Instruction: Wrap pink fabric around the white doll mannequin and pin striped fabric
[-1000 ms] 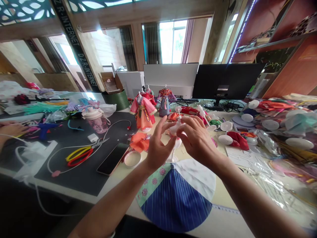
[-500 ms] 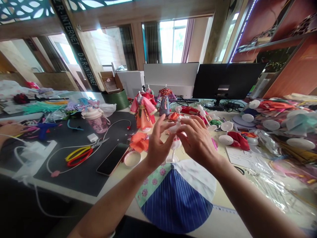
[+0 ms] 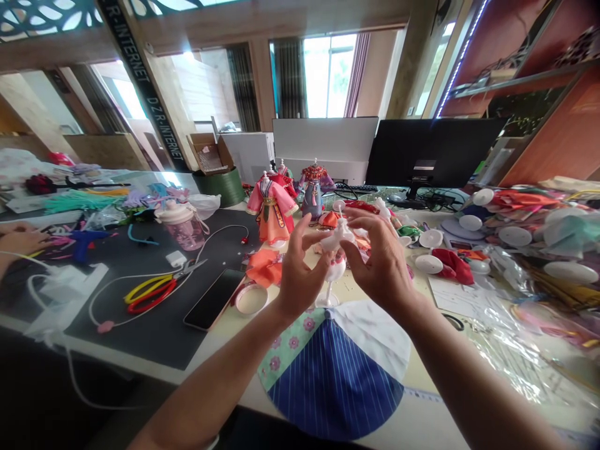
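Note:
A small white doll dress form [image 3: 338,236] stands upright on a thin stem with a round base, a white piece around its upper part and red dots lower down. My left hand [image 3: 302,272] grips it from the left, thumb and fingers at its side. On the right, my right hand [image 3: 382,259] has its fingers apart, the thumb close to the form; whether it touches cannot be made out. In front lies a round patchwork cloth [image 3: 335,375] of blue striped, white and green flowered panels.
Behind stand dressed doll forms [image 3: 269,212]. To the left are scissors [image 3: 152,290], a phone [image 3: 214,300], a round lid [image 3: 252,300] and a pink cup [image 3: 182,226]. White stands and cloth [image 3: 515,234] pile up at right. Another person's hand [image 3: 21,240] shows far left.
My right hand's fingers have spread and drawn back from the top of the dress form, so more of it shows. My left hand stays nearly in place.

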Demonstrator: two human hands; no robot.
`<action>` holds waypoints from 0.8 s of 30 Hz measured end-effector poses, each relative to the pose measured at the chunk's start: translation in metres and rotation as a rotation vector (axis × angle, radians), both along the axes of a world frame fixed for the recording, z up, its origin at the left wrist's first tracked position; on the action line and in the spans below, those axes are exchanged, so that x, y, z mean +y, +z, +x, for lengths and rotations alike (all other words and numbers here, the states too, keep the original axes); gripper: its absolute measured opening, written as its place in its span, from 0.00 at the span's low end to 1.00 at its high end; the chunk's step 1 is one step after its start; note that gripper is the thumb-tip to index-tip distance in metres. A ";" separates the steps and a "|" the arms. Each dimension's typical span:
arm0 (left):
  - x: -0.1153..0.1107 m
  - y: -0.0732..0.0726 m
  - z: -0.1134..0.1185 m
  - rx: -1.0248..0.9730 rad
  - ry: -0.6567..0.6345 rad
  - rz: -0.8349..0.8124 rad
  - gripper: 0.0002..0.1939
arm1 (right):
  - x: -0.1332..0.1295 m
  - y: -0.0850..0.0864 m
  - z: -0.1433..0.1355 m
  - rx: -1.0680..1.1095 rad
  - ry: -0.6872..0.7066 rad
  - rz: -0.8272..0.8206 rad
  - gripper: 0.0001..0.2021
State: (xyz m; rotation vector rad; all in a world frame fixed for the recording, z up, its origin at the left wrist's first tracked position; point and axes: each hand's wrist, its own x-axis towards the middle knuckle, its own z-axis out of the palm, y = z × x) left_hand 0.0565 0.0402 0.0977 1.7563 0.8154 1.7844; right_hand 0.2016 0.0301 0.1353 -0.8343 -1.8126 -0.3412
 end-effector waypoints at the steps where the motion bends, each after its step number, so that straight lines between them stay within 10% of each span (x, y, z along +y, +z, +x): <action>1: 0.001 0.000 0.000 -0.006 0.020 0.004 0.34 | -0.001 -0.004 0.001 0.064 0.011 0.001 0.11; 11: 0.011 -0.007 0.014 0.002 0.181 0.135 0.32 | 0.010 -0.094 -0.009 0.365 0.050 -0.695 0.11; 24: 0.027 -0.012 0.022 0.160 0.546 0.317 0.34 | 0.030 -0.116 -0.033 0.404 0.121 -0.708 0.11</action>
